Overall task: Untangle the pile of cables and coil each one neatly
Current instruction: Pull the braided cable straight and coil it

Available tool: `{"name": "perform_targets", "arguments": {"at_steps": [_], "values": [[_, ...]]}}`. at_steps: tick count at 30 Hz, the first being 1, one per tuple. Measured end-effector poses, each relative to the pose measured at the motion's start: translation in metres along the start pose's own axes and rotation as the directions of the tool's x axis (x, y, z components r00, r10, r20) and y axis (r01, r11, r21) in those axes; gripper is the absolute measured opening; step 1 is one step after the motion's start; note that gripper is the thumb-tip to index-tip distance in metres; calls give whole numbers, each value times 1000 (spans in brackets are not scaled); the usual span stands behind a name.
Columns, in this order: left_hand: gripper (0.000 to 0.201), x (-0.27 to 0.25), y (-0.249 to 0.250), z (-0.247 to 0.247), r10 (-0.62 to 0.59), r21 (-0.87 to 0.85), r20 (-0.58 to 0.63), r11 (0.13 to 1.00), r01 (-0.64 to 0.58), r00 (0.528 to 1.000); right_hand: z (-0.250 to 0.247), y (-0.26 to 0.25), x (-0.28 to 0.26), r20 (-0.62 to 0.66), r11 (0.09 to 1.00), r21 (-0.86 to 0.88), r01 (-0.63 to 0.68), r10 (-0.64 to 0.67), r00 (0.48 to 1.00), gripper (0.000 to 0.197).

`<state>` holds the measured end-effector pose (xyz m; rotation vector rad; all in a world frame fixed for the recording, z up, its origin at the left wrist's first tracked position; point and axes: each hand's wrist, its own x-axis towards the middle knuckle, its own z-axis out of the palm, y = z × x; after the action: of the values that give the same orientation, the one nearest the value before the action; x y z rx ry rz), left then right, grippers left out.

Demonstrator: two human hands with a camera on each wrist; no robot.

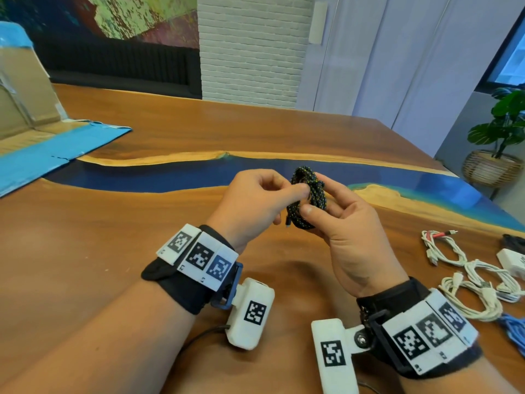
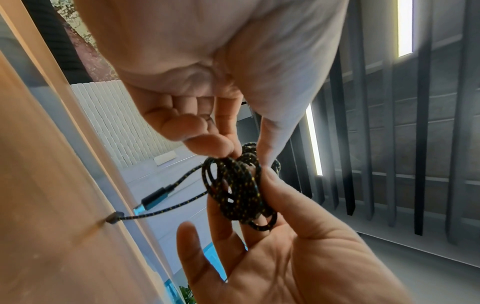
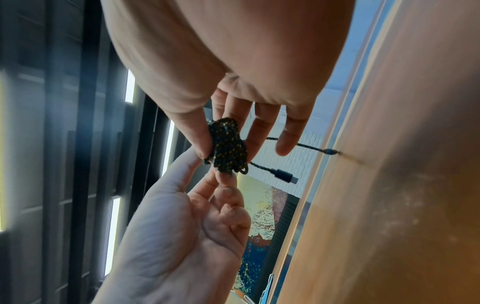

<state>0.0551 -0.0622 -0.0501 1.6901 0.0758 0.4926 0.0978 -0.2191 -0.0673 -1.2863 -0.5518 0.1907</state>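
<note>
A black braided cable [image 1: 308, 200], wound into a small coil, is held above the wooden counter [image 1: 113, 237], its two plug ends dangling free. The left hand [image 1: 252, 203] pinches its upper loops and the right hand [image 1: 346, 223] grips its lower side between thumb and fingers. Coiled white cables [image 1: 477, 280], a white charger [image 1: 512, 258] and a blue cable [image 1: 514, 327] lie to the right, with a flattened cardboard box [image 1: 42, 143] far left.

No legible text, brand or number is to be found.

Only black-and-white square code markers [image 1: 198, 255] are seen, printed on the white wrist-worn blocks [image 1: 427, 334]; no letters or digits can be made out on them.
</note>
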Motion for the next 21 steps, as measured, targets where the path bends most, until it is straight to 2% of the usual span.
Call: {"name": "perform_targets", "arguments": {"at_steps": [4, 10, 13, 17, 19, 21], "values": [[12, 1, 1, 0, -50, 19, 13, 999, 50, 999, 0, 3, 0, -23, 998, -65, 16, -18, 1000, 44], [27, 0, 3, 3, -17, -58, -36, 998, 15, 999, 1, 6, 3, -96, 998, 16, -58, 59, 994, 25], [29, -2, 5, 5, 12, -207, -5, 978, -13, 1000, 0, 6, 5, -116, 991, 91, -103, 114, 987, 24], [40, -8, 6, 8, 90, -476, 152, 880, -7, 984, -5, 6, 8, -134, 983, 136, -124, 142, 981, 28], [34, -9, 11, 7, 106, -565, 184, 825, 17, 977, -8, 6, 9, -170, 983, 138, -120, 143, 975, 27], [27, -9, 16, 4, 86, -612, 149, 790, 24, 985, -10, 6, 10, -204, 985, 130, -114, 139, 969, 24]]}}
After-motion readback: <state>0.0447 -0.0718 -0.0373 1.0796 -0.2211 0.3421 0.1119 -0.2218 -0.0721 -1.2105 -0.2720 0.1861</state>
